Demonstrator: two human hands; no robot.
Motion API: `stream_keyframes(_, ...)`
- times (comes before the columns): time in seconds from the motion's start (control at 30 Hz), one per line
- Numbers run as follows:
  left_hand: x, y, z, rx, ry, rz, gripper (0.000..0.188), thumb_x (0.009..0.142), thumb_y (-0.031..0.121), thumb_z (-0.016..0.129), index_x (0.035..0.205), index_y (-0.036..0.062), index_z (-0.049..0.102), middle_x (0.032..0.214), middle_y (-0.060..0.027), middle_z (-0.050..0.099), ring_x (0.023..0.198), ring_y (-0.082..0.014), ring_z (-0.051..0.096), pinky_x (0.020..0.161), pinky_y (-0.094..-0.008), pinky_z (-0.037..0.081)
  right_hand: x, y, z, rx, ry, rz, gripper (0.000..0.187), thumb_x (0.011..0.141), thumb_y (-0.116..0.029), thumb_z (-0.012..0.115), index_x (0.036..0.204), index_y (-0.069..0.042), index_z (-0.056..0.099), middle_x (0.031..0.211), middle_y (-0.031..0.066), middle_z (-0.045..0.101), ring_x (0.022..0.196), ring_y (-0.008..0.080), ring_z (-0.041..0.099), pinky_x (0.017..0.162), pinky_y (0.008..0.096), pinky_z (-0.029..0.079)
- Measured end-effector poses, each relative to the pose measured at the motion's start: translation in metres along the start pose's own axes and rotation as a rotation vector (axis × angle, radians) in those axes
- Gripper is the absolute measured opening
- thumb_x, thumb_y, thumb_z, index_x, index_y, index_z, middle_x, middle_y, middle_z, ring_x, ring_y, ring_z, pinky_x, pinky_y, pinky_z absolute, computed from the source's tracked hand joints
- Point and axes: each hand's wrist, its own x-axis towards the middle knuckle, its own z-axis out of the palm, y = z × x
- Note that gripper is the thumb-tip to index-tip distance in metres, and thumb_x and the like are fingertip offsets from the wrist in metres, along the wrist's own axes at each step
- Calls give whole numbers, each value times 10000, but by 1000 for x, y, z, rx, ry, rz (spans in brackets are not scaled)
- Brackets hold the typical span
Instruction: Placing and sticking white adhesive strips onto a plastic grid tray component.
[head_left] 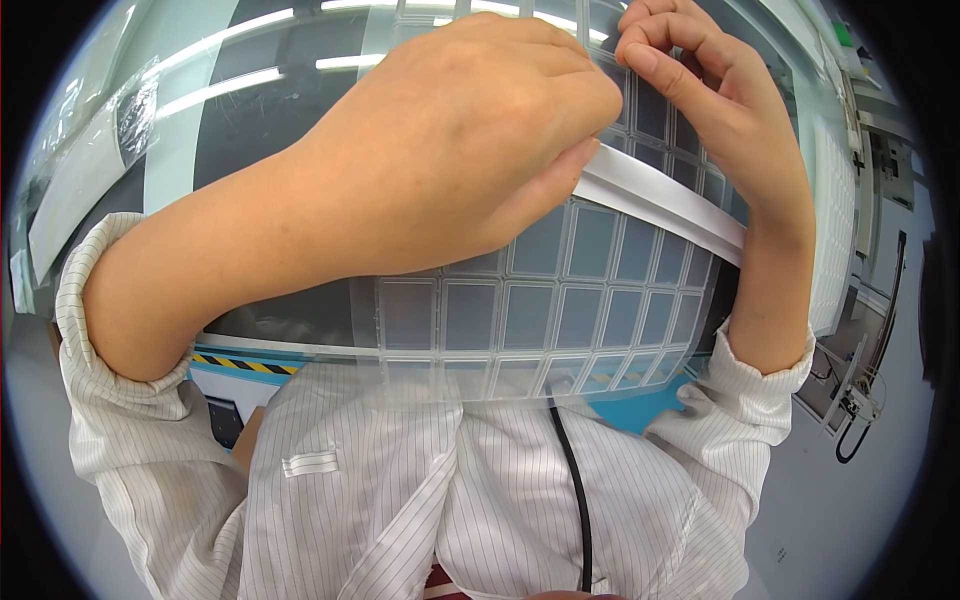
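My left hand (490,120) is bent over the clear plastic tray (440,282), back of the hand up, fingers curled under and mostly hidden. Its thumb lies against a white strip (665,198) that crosses the tray and passes behind my right wrist. Whether the fingers grip the strip I cannot tell. My right hand (725,100) is raised at the far right of the tray, thumb and forefinger brought together and the other fingers curled. Anything between those fingertips is too small to make out. Rows of rectangular compartments divide the tray, and grey shows through them.
Beneath the tray is a dark, glossy surface (255,125) reflecting ceiling lights. Crumpled clear film (138,115) lies at the far left. Yellow-black striped tape (245,364) runs along the near edge. A black cable (572,480) hangs down my front. Equipment (855,400) stands at right.
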Motion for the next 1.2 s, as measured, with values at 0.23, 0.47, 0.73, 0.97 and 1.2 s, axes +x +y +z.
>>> stream_keyframes(0.23, 12, 4, -11, -16, -56, -53, 162, 872, 50, 665, 970, -76, 636, 1063, -254, 699, 1034, -374, 683, 940, -420, 548, -5, -3, 5, -17, 43, 46, 77, 973, -56, 675, 998, 7, 638, 1043, 27, 540, 875, 90, 506, 767, 222, 441)
stream_keyframes(0.47, 7, 4, -4, -64, -36, -77, 133, 879, 52, 660, 948, -60, 635, 1073, -251, 695, 1061, -377, 673, 959, -418, 536, 1, -2, 18, -421, 200, -110, 138, 941, -68, 705, 983, -6, 590, 962, 43, 515, 797, 122, 506, 725, 238, 452)
stream_keyframes(0.73, 11, -9, -8, -148, 97, -80, 58, 879, 6, 657, 925, -4, 624, 869, -134, 599, 795, -313, 561, 739, -383, 456, -23, -20, 7, -142, -68, -179, 104, 963, -82, 670, 1022, 3, 661, 988, -3, 644, 864, 64, 527, 797, 219, 418)
stream_keyframes(0.97, 13, -6, -7, -279, 124, -133, 43, 891, 15, 648, 926, -6, 635, 855, -134, 608, 803, -307, 569, 737, -379, 453, -24, -17, 18, -326, 82, -390, 75, 905, -28, 692, 967, -11, 654, 967, 18, 648, 859, 107, 550, 765, 251, 388)
stream_keyframes(1.2, 24, -1, -15, -346, 85, -224, 58, 883, 32, 652, 925, -5, 636, 873, -142, 630, 799, -312, 588, 737, -381, 469, -28, -17, -13, -7, 46, -158, 113, 949, -107, 682, 978, -3, 649, 1138, 37, 635, 970, 70, 553, 871, 223, 417)
